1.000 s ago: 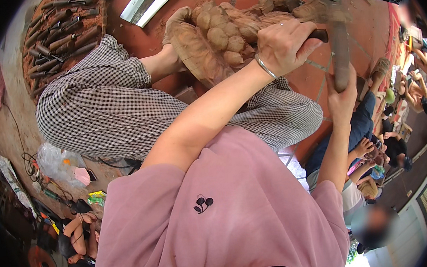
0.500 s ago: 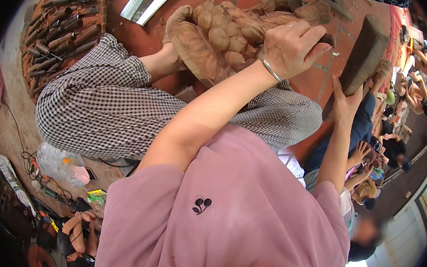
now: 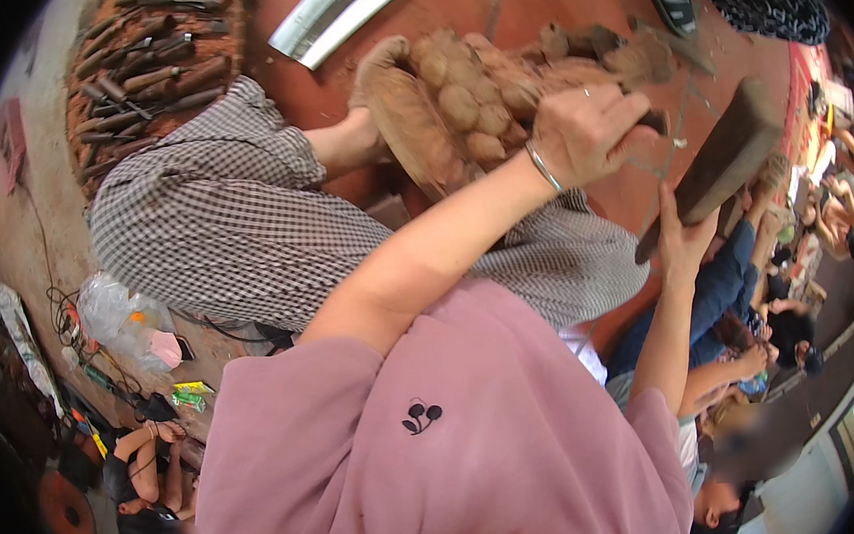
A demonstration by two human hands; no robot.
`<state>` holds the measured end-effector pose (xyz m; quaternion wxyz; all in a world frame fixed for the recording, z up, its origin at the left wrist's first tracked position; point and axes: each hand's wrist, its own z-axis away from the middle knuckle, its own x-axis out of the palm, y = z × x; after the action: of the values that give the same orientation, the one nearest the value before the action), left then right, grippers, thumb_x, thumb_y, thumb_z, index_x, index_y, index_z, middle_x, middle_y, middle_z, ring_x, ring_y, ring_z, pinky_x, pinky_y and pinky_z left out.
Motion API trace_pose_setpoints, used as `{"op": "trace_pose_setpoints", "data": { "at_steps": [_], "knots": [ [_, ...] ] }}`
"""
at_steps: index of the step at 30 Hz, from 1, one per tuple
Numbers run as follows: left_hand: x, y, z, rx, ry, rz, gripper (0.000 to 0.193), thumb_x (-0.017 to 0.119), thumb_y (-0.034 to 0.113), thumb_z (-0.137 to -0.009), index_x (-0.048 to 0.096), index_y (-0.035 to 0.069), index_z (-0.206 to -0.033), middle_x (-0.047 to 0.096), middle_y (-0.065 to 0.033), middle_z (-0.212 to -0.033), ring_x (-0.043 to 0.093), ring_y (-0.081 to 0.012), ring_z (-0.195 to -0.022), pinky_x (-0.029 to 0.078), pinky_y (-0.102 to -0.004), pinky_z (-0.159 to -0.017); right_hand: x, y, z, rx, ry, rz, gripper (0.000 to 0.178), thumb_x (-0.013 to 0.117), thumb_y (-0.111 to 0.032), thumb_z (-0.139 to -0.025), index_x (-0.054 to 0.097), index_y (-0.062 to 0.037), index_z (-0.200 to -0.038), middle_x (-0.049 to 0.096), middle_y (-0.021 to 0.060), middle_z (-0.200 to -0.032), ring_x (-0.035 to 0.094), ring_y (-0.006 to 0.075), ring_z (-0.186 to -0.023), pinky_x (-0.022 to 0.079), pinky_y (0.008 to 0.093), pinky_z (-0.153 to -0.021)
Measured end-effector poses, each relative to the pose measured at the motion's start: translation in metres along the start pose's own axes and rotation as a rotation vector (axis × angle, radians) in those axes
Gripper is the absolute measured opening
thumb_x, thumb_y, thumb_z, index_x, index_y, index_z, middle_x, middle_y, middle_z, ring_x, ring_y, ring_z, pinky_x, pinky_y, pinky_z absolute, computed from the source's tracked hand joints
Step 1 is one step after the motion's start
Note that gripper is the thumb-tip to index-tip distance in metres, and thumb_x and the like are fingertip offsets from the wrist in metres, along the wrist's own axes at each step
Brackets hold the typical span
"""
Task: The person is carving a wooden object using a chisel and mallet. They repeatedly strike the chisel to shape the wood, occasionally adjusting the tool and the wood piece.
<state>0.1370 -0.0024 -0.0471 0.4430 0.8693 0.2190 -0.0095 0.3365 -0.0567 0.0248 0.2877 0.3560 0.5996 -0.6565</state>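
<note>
My left hand [image 3: 589,136], with a bracelet and a ring, is closed around a chisel. Only the dark butt of the chisel [image 3: 654,121] shows past my fingers; its blade is hidden. Beneath and beyond lies a brown wood carving [image 3: 459,94] with a cluster of rounded knobs, lying by my bare foot. Over on the right, my right hand [image 3: 687,236] grips a wooden mallet [image 3: 731,153], its thick block end raised to the right of the chisel's butt, with a gap between the two.
Rows of carving tools [image 3: 146,73] lie on a shavings-covered round mat at the far left. A whitish angular piece [image 3: 337,13] rests on the red tiled floor [image 3: 487,6]. A plastic bag [image 3: 115,312] and cables lie at left. Other people sit at right and lower left; a sandalled foot [image 3: 669,2] is top right.
The whole view has shifted, so the carving, tools and legs appear lower and slightly rightward. The mallet and right hand also appear lower. Both hands keep their holds.
</note>
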Motion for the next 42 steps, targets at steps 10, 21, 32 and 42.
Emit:
{"op": "trace_pose_setpoints", "data": {
  "at_steps": [10, 21, 32, 42],
  "knots": [
    [-0.01, 0.006, -0.008, -0.19, -0.047, 0.15, 0.026, 0.061, 0.032, -0.091, 0.064, 0.007, -0.096, 0.061, -0.0122, -0.079, 0.063, -0.0328, -0.073, 0.05, -0.0416, -0.064, 0.033, 0.025, 0.024, 0.122, -0.113, -0.249, 0.047, 0.073, -0.008, -0.085, 0.051, -0.0008, -0.127, 0.057, 0.0038, -0.082, 0.055, 0.014, -0.072, 0.047, 0.029, -0.069],
    [-0.082, -0.029, -0.047, -0.158, -0.694, -0.397, 0.037, 0.074, 0.039, -0.075, 0.07, 0.008, -0.094, 0.065, -0.0156, -0.097, 0.068, -0.0327, -0.081, 0.055, -0.0425, -0.071, 0.081, 0.048, 0.012, 0.718, -0.18, -1.56, 0.017, 0.061, -0.015, -0.095, 0.054, -0.0039, -0.107, 0.054, 0.0039, -0.078, 0.055, 0.0163, -0.068, 0.051, 0.0319, -0.062],
    [-0.099, -0.06, -0.067, -0.192, -1.135, -0.381, 0.058, 0.079, 0.059, -0.064, 0.073, 0.012, -0.097, 0.072, -0.0101, -0.087, 0.071, -0.0304, -0.085, 0.056, -0.0422, -0.073, 0.165, 0.132, 0.056, 0.909, -0.08, -1.306, 0.022, 0.056, -0.025, -0.095, 0.057, -0.0042, -0.088, 0.057, 0.0042, -0.073, 0.056, 0.017, -0.066, 0.05, 0.0312, -0.06],
    [-0.088, -0.086, -0.074, -0.068, -1.303, -0.274, 0.072, 0.079, 0.062, -0.063, 0.071, 0.008, -0.109, 0.072, -0.0136, -0.1, 0.068, -0.0329, -0.095, 0.053, -0.0425, -0.082, 0.18, 0.151, 0.052, 0.972, -0.246, -1.188, 0.024, 0.054, -0.027, -0.096, 0.06, -0.0043, -0.095, 0.058, 0.0059, -0.077, 0.056, 0.0176, -0.068, 0.05, 0.0317, -0.062]
  ]
}}
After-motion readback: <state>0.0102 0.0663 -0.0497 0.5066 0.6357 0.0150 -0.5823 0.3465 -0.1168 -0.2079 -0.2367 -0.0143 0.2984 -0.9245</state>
